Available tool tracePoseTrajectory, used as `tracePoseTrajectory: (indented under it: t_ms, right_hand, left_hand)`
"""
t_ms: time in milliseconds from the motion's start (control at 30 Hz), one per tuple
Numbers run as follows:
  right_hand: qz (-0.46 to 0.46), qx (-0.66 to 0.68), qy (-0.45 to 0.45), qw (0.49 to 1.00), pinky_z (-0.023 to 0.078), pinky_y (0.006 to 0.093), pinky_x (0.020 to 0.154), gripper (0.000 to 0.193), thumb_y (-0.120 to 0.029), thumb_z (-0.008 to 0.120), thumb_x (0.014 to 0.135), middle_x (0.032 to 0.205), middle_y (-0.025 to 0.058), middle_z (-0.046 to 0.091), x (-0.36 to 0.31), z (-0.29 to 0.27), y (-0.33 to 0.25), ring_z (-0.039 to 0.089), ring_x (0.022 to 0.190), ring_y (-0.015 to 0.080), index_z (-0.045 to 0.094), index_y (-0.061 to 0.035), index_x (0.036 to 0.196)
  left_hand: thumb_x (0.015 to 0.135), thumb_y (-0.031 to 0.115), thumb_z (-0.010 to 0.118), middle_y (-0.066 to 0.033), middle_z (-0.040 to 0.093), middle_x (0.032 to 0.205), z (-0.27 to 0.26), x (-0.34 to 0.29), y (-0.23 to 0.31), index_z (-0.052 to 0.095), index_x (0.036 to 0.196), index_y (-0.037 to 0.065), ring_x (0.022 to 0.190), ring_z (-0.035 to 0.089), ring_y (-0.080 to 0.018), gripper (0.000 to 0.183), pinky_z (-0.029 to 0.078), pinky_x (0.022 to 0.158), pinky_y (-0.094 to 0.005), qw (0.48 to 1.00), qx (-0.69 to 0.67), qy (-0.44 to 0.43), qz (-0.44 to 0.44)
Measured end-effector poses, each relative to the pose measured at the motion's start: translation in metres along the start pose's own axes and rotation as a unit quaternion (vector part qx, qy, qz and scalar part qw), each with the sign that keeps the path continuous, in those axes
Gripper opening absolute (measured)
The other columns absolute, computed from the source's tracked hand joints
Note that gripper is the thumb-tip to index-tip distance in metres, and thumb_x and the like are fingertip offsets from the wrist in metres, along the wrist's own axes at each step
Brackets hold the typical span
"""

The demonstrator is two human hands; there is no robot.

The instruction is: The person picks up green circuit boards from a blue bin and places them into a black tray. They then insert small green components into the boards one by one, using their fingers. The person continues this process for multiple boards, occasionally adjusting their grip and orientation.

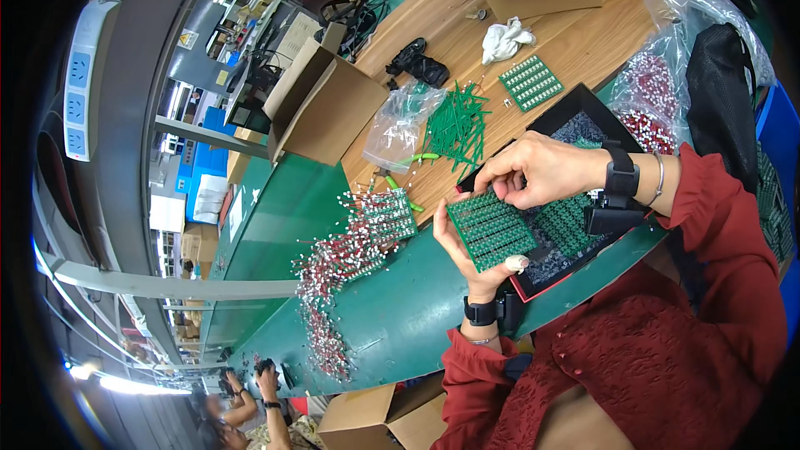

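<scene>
My left hand (473,271) grips a green circuit board panel (493,232) by its left and lower edges, thumb at the lower right corner. At the panel's upper edge, the fingers of my right hand (546,168) are pinched together, touching it; what they hold, if anything, is hidden. Beneath both hands sits a shallow black box (575,121) with a red rim, containing dark grey loose bits and more green panels (568,225). To the left, a tangled heap of red and white wires with small connectors (333,271) lies across another green panel (409,215).
Beyond my hands lie thin green strips (457,127), green-handled pliers (414,192), a clear plastic bag (404,121), another panel (531,83) and a white cloth (506,39). Cardboard boxes (329,108) stand farther off. Right: bagged red-white parts (654,87). Another person's arm (271,404) shows lower left.
</scene>
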State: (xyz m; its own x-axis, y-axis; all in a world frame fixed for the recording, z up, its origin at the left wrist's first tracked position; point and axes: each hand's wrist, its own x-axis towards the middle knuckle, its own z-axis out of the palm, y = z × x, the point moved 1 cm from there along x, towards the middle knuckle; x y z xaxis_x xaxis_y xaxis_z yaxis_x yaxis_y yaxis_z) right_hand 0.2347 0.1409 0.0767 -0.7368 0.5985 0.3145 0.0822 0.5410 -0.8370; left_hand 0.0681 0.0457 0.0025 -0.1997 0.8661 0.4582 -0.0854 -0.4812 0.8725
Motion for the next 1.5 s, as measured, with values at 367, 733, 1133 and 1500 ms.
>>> tracePoseTrajectory:
  t_ms: [367, 733, 1133, 1500]
  right_hand:
    - [-0.040, -0.010, 0.019, 0.999, 0.052, 0.0296, 0.061, 0.030, -0.002, 0.066, 0.071, 0.075, 0.0052, 0.067, 0.000, 0.003, 0.004, 0.066, 0.067, 0.0158, 0.067, -0.0058, 0.102]
    - [-0.062, -0.020, 0.033, 0.997, 0.054, 0.0315, 0.063, 0.028, -0.003, 0.067, 0.072, 0.074, 0.0055, 0.068, -0.001, 0.012, 0.005, 0.067, 0.066, 0.0198, 0.068, -0.0062, 0.099]
    - [-0.038, 0.037, 0.041, 0.998, 0.054, 0.0296, 0.064, 0.019, -0.003, 0.068, 0.072, 0.076, 0.0066, 0.069, 0.001, 0.013, 0.003, 0.067, 0.069, 0.0177, 0.069, -0.0044, 0.091]
    - [-0.059, 0.023, 0.090, 0.994, 0.054, 0.0279, 0.064, 0.019, -0.003, 0.069, 0.072, 0.077, 0.0071, 0.068, 0.000, 0.008, 0.001, 0.067, 0.069, 0.0159, 0.068, -0.0041, 0.091]
  left_hand:
    - [0.045, 0.050, 0.094, -0.0158, 0.042, 0.129, 0.002, 0.001, 0.002, 0.015, 0.143, 0.002, 0.118, 0.050, -0.0295, 0.135, 0.043, 0.100, -0.0415, 1.000, 0.001, 0.005, 0.017]
    - [0.047, 0.046, 0.094, -0.0152, 0.042, 0.130, -0.003, 0.001, -0.002, 0.015, 0.144, 0.004, 0.120, 0.049, -0.0298, 0.133, 0.042, 0.102, -0.0435, 1.000, -0.017, 0.011, 0.011]
    - [0.045, 0.048, 0.094, -0.0147, 0.041, 0.131, -0.001, 0.000, -0.005, 0.014, 0.143, 0.003, 0.120, 0.047, -0.0286, 0.135, 0.040, 0.103, -0.0432, 1.000, -0.022, 0.006, 0.000]
    - [0.043, 0.047, 0.095, -0.0156, 0.038, 0.136, -0.004, -0.001, -0.004, 0.015, 0.143, 0.002, 0.124, 0.045, -0.0287, 0.136, 0.038, 0.106, -0.0421, 1.000, 0.008, -0.001, -0.026]
